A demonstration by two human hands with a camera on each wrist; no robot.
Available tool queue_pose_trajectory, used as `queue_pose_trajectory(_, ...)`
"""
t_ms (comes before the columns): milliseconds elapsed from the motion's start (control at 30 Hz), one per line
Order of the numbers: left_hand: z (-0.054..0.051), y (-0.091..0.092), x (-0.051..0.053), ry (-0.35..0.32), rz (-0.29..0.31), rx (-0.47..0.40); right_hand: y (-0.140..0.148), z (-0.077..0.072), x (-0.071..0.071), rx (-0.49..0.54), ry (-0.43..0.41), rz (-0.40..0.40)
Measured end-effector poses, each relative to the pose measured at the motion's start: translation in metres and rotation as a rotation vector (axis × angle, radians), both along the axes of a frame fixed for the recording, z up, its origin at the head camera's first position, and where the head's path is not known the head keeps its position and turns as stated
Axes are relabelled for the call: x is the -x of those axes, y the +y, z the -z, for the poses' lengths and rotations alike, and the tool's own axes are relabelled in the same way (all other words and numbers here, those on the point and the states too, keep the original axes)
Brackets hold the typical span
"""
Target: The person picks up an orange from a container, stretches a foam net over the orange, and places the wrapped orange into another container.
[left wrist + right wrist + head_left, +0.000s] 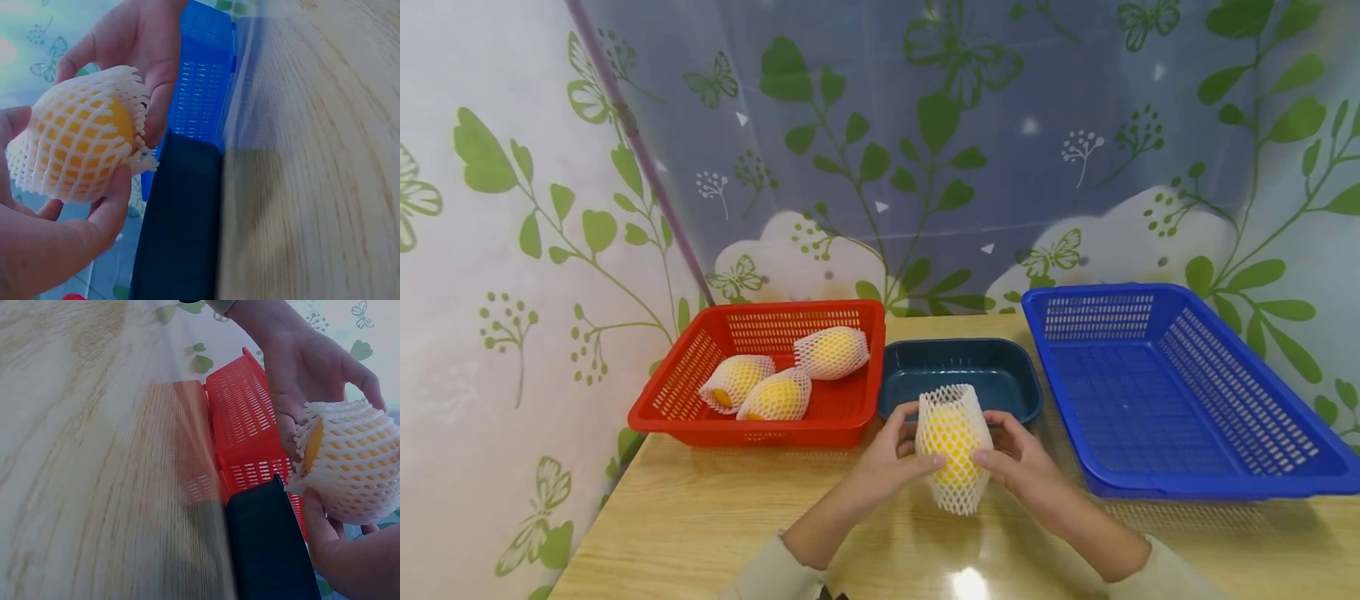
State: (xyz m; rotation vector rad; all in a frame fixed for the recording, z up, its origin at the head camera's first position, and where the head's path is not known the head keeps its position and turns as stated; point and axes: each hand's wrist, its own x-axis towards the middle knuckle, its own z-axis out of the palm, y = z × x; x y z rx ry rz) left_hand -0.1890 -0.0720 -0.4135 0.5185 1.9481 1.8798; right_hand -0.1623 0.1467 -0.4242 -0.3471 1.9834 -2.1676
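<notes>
A yellow fruit in a white foam net (955, 450) is held up off the table, just in front of the dark teal tray (958, 354). My left hand (887, 460) grips its left side, with the thumb across the near face. From the right, my right hand (1028, 463) holds the same fruit, thumb also on the front. In the left wrist view, bare yellow skin shows at one open end of the foam net (81, 137). The right wrist view shows the net (359, 465) still around most of the fruit. Some fingers are hidden behind it.
To the left stands a red basket (760, 432) with three netted yellow fruits, one of them (832, 352) near its right wall. A larger blue basket (1195, 482) is on the right. Both stand on a wooden table (715, 517) before a leaf-patterned curtain (865, 167).
</notes>
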Motion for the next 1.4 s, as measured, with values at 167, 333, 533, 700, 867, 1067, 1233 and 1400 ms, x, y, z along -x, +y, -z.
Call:
queue_pose_trajectory(167, -0.003, 0.005, -0.002, 0.021, -0.054, 0.108, 0.002, 0.004, 0.002, 0.144, 0.026, -0.104)
queue_pose_trajectory(333, -0.006, 0.014, -0.003, 0.059, -0.085, 0.171, 0.004, 0.007, 0.006, 0.248, 0.033, -0.235)
queue_pose_trajectory(533, -0.006, 0.024, -0.006, 0.080, -0.083, 0.143, 0.008, 0.012, 0.008, 0.295, 0.012, -0.357)
queue_pose_trajectory(700, -0.001, 0.028, -0.005, 0.079, -0.072, 0.163, 0.009, 0.017, 0.010, 0.346, 0.006, -0.395)
queue_pose_trajectory(867, 0.000, 0.027, -0.004, 0.073, -0.057, 0.156, 0.011, 0.018, 0.013, 0.351, 0.016, -0.408)
queue_pose_trajectory(1067, -0.003, 0.025, -0.004, 0.051, -0.038, 0.139, 0.012, 0.015, 0.010, 0.308, 0.009, -0.383)
queue_pose_trajectory(1233, -0.007, 0.019, -0.004, 0.021, -0.008, 0.162, 0.012, 0.014, 0.007, 0.270, -0.016, -0.345)
queue_pose_trajectory(1400, -0.011, 0.013, -0.002, -0.024, 0.018, 0.173, 0.010, 0.012, 0.008, 0.236, -0.030, -0.300)
